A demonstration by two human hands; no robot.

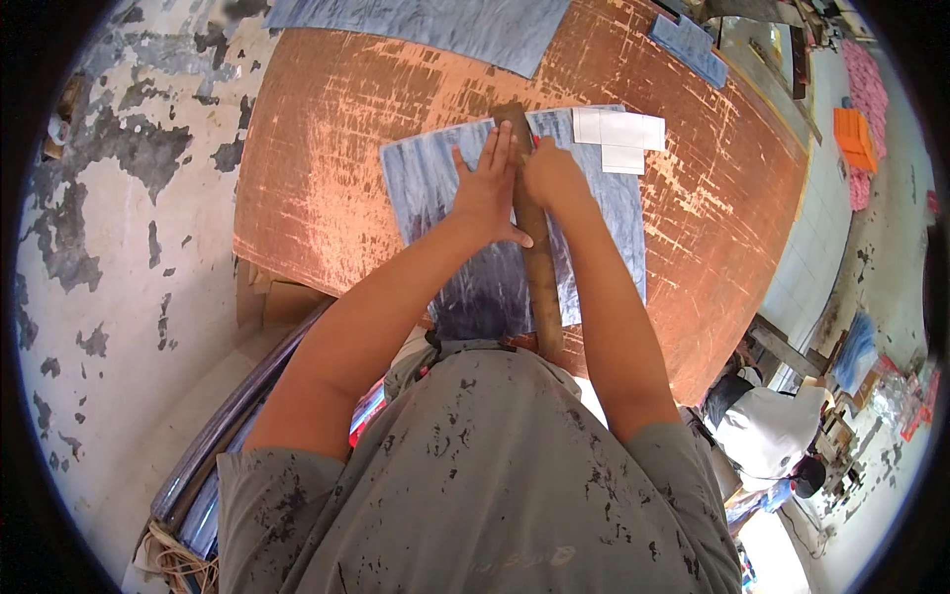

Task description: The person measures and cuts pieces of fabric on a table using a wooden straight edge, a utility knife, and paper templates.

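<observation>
A blue-grey streaked sheet (445, 188) lies on the worn brown board table, in front of my body. Across it, running away from me, is a long brown wooden strip (537, 262). My left hand (485, 193) is spread out, pressing on the strip's left side with fingertips and thumb on it. Against the strip's right side, near its far end, my right hand (554, 176) is closed round a small tool with a red part (536, 141). Most of that tool is hidden by the fingers. White paper pieces (618, 134) rest on the sheet's far right corner.
Another blue-grey sheet (426, 30) lies at the table's far edge, and a folded stack of similar material (690, 48) at the far right. Rolls (233, 436) stand at the left beside a peeling wall. A person in white (767, 431) is at the lower right.
</observation>
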